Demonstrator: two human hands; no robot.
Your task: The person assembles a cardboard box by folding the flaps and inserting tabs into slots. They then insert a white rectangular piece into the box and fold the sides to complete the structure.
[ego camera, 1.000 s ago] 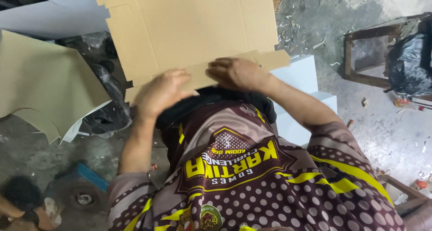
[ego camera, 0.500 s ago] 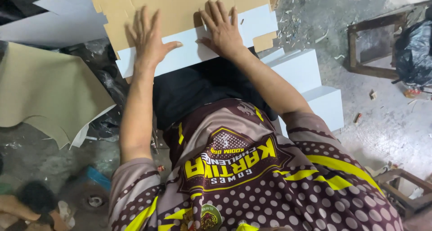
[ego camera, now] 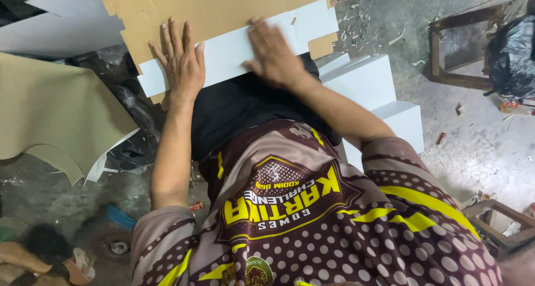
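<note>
1. Fingers (ego camera: 173,41) of the left hand (ego camera: 181,69) are spread apart and laid flat on the white flap (ego camera: 234,52) of a brown cardboard sheet (ego camera: 212,7); nothing is clamped by them.
2. Fingers of the right hand (ego camera: 273,55) are seen slightly blurred, held close together and pressed flat on the same white flap, nearer its right part; nothing is gripped.
3. The cardboard sheet is seen lying across the person's lap, its brown side upward beyond the hands, with the white flap folded toward the body, directly beneath both palms.
4. A black plastic bag (ego camera: 512,55) is seen at the far right beside a wooden frame (ego camera: 446,52); its contents cannot be told.
5. White boxes (ego camera: 384,102) are stood on the floor (ego camera: 473,147) just right of the right forearm; they are closed, so nothing inside is shown.
6. Another tan cardboard piece (ego camera: 56,113) is seen lying on the floor to the left, well apart from the left hand.
</note>
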